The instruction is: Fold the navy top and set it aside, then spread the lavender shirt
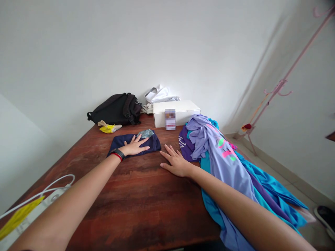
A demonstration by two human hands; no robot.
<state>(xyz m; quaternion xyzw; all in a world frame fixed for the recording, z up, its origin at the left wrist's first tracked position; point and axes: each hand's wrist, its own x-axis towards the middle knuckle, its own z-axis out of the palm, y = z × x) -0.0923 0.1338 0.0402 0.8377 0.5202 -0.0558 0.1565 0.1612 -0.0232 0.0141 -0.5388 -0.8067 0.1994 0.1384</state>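
My left hand (134,145) lies with fingers spread on a folded navy garment (120,142), which has a grey-blue patterned patch near its far edge. A dark wristband and a red band circle that wrist. To the right, my right hand (176,163) is open with its palm down, over the bare wood of the table (136,198). Beside that hand is a heap of clothes: a lavender garment (217,153) with pink and green print on top, a purple one (190,153) with white marks, and turquoise cloth (272,177) hanging past the table's right edge.
At the back stand a black bag (112,108) and a white box (183,106), with white cloth (161,94) behind it. A yellow packet (108,128) lies by the bag. A white power strip (49,204) is at left; a pink coat stand (295,66) is at right.
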